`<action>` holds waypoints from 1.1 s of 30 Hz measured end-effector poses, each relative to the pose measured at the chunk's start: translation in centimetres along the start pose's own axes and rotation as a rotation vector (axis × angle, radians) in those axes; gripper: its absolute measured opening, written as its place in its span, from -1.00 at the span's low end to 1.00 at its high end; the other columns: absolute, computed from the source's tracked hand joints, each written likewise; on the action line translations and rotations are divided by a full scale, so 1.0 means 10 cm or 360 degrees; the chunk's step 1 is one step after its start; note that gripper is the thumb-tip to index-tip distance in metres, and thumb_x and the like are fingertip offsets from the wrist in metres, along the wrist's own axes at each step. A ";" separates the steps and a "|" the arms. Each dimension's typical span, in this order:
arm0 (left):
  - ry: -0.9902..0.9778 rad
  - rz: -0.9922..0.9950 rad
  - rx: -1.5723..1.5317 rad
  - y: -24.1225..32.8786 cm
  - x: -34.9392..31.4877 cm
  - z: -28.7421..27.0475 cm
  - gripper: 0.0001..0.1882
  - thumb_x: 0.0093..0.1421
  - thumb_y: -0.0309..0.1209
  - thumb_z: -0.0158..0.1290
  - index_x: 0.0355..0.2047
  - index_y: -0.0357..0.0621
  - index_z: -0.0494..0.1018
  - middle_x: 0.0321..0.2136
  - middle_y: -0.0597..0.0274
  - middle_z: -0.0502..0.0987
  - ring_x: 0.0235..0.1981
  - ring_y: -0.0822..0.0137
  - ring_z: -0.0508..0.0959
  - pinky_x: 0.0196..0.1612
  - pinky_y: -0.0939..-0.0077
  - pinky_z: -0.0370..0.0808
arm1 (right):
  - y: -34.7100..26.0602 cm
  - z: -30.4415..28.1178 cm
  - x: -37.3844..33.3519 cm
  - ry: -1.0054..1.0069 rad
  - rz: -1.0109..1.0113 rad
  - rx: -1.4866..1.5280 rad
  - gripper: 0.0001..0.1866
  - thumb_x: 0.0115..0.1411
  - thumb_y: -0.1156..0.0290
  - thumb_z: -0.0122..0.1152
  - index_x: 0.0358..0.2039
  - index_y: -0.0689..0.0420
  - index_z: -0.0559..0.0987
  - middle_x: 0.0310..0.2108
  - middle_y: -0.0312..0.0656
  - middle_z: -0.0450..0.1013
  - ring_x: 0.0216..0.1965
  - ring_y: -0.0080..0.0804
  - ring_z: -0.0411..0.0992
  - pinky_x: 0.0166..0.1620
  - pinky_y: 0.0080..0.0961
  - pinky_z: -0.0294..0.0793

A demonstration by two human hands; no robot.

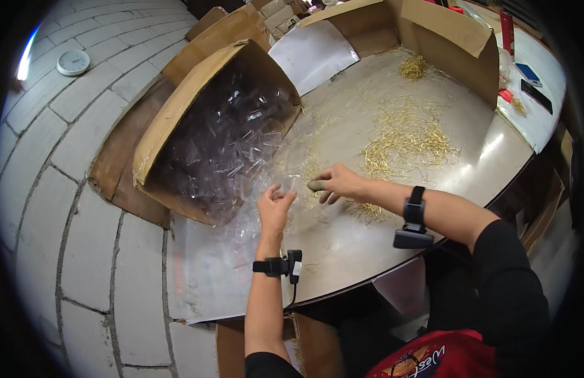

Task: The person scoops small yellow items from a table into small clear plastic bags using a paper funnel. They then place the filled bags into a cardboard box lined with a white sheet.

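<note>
Near edge: 2 bare forearms come up from below, each with a black wrist strap carrying a small black device. Left hand (276, 205) sits over the table (342, 246), fingers curled together, pinching what looks like a small clear plastic piece (290, 184); too small to tell exactly. Right hand (339, 183) just beside it, palm down on the table, fingers bent together around a small dark object (317, 185); cannot tell what it is. Loose clear plastic pieces spill across the table just left of the left hand, out of a tipped cardboard box (197, 94) full of them. Past the right hand, a scattered pile of thin gold wire bits (405, 138). Farther back, a 2nd open cardboard box (456, 31). Far left on the tiled floor, a round white clock (73, 62).
</note>
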State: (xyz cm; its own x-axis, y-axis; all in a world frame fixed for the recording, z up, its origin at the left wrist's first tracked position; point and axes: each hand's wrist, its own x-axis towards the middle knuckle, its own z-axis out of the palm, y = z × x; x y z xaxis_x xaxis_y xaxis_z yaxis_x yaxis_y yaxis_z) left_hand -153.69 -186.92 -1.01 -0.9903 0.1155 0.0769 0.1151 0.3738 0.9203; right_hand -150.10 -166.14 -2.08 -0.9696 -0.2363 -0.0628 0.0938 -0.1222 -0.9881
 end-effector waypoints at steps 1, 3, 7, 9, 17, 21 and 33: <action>-0.0005 -0.0006 0.0009 0.02 -0.07 0.03 -0.40 0.03 -0.32 0.24 0.03 -0.39 0.33 -0.34 0.18 0.52 -0.35 0.44 0.50 -0.32 0.59 0.43 | 0.03 0.06 0.07 -0.0016 0.0043 0.0155 -0.65 0.16 0.22 0.24 -0.21 0.27 0.57 -0.36 -0.15 0.54 -0.45 -0.47 0.51 -0.41 -0.55 0.50; 0.0003 -0.0048 -0.0038 0.02 -0.18 0.06 -0.43 0.08 -0.30 0.22 0.03 -0.37 0.33 -0.35 0.23 0.52 -0.36 0.44 0.51 -0.32 0.58 0.45 | 0.09 0.17 0.19 -0.0077 0.0027 0.0199 -0.73 0.17 0.28 0.23 -0.26 0.25 0.57 -0.39 -0.18 0.53 -0.49 -0.49 0.50 -0.45 -0.58 0.49; -0.0066 -0.0242 -0.0418 -0.01 -0.25 0.00 -0.52 0.16 -0.31 0.15 0.02 -0.33 0.34 -0.33 0.21 0.53 -0.36 0.44 0.54 -0.33 0.56 0.49 | 0.21 0.27 0.25 -0.0166 -0.0065 0.0521 -0.84 0.19 0.37 0.20 -0.34 0.22 0.57 -0.46 -0.24 0.52 -0.53 -0.55 0.48 -0.48 -0.63 0.48; -0.0132 -0.0330 -0.0617 -0.04 -0.31 -0.07 -0.56 0.19 -0.33 0.11 0.01 -0.32 0.34 -0.31 0.19 0.54 -0.36 0.43 0.55 -0.33 0.54 0.52 | 0.19 0.30 0.19 -0.0200 -0.0036 0.0554 -0.83 0.20 0.37 0.19 -0.34 0.22 0.57 -0.49 -0.25 0.51 -0.54 -0.55 0.48 -0.49 -0.63 0.49; -0.0210 -0.0442 -0.0767 -0.07 -0.37 -0.04 -0.63 0.21 -0.38 0.07 -0.01 -0.27 0.38 -0.24 0.13 0.53 -0.35 0.38 0.55 -0.26 0.45 0.53 | 0.22 0.33 0.16 -0.0110 -0.0054 0.0397 -0.89 0.18 0.50 0.10 -0.39 0.25 0.57 -0.54 -0.21 0.50 -0.60 -0.55 0.46 -0.53 -0.62 0.48; 0.0308 0.0343 0.0336 -0.10 -0.38 0.06 -0.65 0.16 -0.43 0.09 -0.05 -0.24 0.39 -0.27 0.11 0.53 -0.28 0.28 0.54 -0.20 0.44 0.45 | 0.25 0.41 0.15 0.0002 -0.0053 0.0165 -0.86 0.13 0.55 0.04 -0.44 0.29 0.56 -0.57 -0.15 0.50 -0.65 -0.51 0.46 -0.58 -0.59 0.45; 0.0402 0.0446 0.0908 0.03 -0.36 0.10 -0.81 0.08 -0.39 0.05 -0.50 -0.30 0.46 -0.59 0.02 0.51 -0.52 0.10 0.52 -0.40 0.27 0.41 | 0.29 0.68 0.18 0.0278 -0.0614 -0.0709 -0.84 -0.09 0.53 0.04 -0.59 0.38 0.55 -0.68 0.14 0.42 -0.62 -0.07 0.47 -0.43 -0.23 0.44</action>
State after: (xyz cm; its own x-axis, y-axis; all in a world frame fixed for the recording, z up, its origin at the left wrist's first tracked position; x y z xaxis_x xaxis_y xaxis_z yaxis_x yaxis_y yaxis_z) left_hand -149.97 -186.32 -1.38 -0.8971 0.0862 0.4334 0.3237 0.7958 0.5117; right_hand -150.00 -173.46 -4.08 -0.9411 -0.0889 0.3261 -0.3380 0.2560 -0.9057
